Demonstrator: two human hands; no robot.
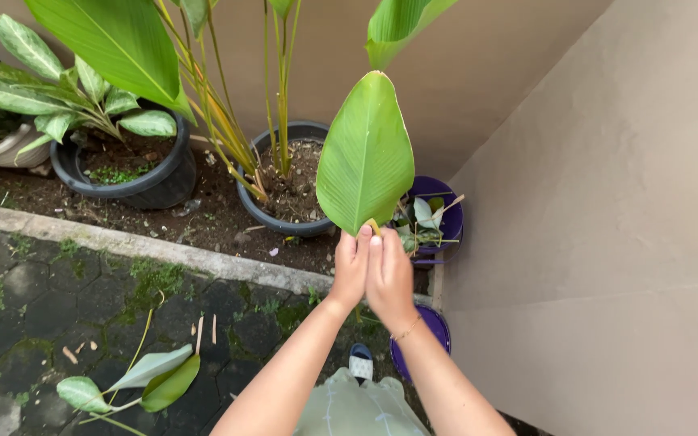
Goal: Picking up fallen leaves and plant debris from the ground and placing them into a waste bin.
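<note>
Green leaf (365,153) stands upright above both hands (left (351,266), right (388,276)), pinched at its base.

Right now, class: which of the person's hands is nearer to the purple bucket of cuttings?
Right. The right hand holds the big leaf beside the purple bucket; the left hand grips it on the far side.

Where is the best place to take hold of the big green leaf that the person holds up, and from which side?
Probably at its narrow base, from below. The big green leaf stands upright with the broad blade above and tapers to a short yellowish stub at the bottom. Both the left hand and right hand already pinch it there from underneath, so the thin blade is likely spared creasing.
</note>
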